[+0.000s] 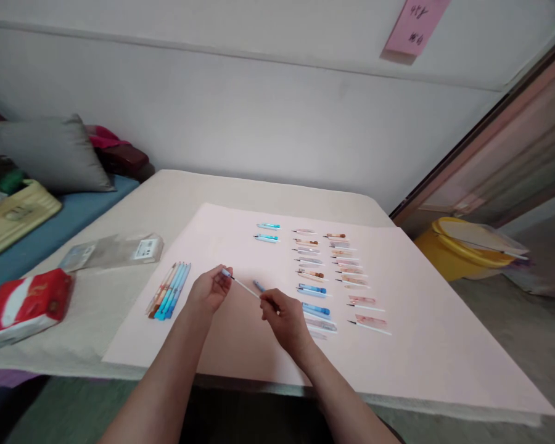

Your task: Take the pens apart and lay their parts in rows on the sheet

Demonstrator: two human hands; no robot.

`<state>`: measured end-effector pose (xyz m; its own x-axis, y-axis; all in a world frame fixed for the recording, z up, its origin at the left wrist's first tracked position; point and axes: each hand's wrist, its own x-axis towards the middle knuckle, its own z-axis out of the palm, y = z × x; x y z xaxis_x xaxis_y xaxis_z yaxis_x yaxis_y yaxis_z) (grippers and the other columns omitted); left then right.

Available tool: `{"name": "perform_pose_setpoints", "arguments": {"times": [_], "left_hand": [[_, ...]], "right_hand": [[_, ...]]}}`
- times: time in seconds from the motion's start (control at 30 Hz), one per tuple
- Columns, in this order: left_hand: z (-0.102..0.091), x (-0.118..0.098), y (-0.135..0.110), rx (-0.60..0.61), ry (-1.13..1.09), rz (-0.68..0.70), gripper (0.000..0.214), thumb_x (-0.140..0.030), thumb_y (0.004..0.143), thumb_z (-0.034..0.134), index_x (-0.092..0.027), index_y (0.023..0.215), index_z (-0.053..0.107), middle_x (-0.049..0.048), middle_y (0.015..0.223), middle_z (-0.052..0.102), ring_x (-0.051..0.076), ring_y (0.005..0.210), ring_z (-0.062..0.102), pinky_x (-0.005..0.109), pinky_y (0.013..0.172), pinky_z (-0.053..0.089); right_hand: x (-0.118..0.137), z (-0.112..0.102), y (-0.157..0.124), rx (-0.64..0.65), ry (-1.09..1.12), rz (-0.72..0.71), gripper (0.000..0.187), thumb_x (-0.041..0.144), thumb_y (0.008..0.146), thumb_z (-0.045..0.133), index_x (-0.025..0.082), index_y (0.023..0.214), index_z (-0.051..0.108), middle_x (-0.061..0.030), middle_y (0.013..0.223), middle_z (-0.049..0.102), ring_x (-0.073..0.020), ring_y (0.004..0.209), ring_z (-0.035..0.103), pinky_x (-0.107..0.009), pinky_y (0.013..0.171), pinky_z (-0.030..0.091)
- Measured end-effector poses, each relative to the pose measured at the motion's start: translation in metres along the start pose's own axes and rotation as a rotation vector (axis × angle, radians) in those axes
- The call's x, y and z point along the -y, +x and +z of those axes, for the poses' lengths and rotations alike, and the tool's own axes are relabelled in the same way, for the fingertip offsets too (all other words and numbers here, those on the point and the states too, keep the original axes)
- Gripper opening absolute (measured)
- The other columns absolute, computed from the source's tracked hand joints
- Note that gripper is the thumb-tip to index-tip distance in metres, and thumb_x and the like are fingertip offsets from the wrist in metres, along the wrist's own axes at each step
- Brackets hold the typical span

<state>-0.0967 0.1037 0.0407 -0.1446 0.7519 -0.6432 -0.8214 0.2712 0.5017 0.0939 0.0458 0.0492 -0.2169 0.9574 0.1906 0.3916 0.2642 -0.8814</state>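
Observation:
My left hand (211, 288) is closed, pinching a small pale blue-violet pen part (226, 272) between its fingertips. From it a thin white pen refill (246, 287) with a dark tip slants down to my right hand (281, 313), whose fingers are closed around its other end. A short blue pen piece (259, 285) shows just above the right fingers; whether they grip it too is unclear. Left of the left hand lies a row of whole pens (169, 291) in brown and blue. Past the right hand, blue pen barrels (315, 309) lie with refills beside them.
Columns of pink and brown pen parts (351, 270) extend right; two turquoise sets (268, 237) lie farther back. The pink sheet (425, 345) covers much of the table. A clear packet (115, 250) and a red tissue pack (28, 302) are left. A yellow bucket (448, 250) stands right.

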Motion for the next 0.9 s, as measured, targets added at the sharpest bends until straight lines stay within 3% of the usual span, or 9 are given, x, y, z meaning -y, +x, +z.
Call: {"name": "perform_pose_setpoints", "arguments": {"times": [0.53,0.9], "left_hand": [[0.008,0.02,-0.013,0.124,0.237,0.284,0.011,-0.015,0.071,0.066,-0.012,0.072,0.056,0.0065,0.07,0.063,0.012,0.063,0.061,0.022,0.058,0.051],[0.021,0.046,-0.041,0.216,0.334,0.061,0.011,-0.024,0.077,0.06,-0.014,0.078,0.053,0.0107,0.077,0.067,0.014,0.062,0.063,0.025,0.057,0.05]], "right_hand": [[0.001,0.001,0.002,-0.012,-0.028,0.021,0.012,0.019,0.08,0.047,0.019,0.082,0.059,0.0016,0.062,0.06,-0.0098,0.056,0.058,-0.018,0.056,0.045],[-0.002,0.004,0.008,-0.038,0.087,0.109,0.012,0.02,0.08,0.049,0.018,0.08,0.06,0.0032,0.055,0.058,-0.0096,0.051,0.057,-0.018,0.054,0.045]]}}
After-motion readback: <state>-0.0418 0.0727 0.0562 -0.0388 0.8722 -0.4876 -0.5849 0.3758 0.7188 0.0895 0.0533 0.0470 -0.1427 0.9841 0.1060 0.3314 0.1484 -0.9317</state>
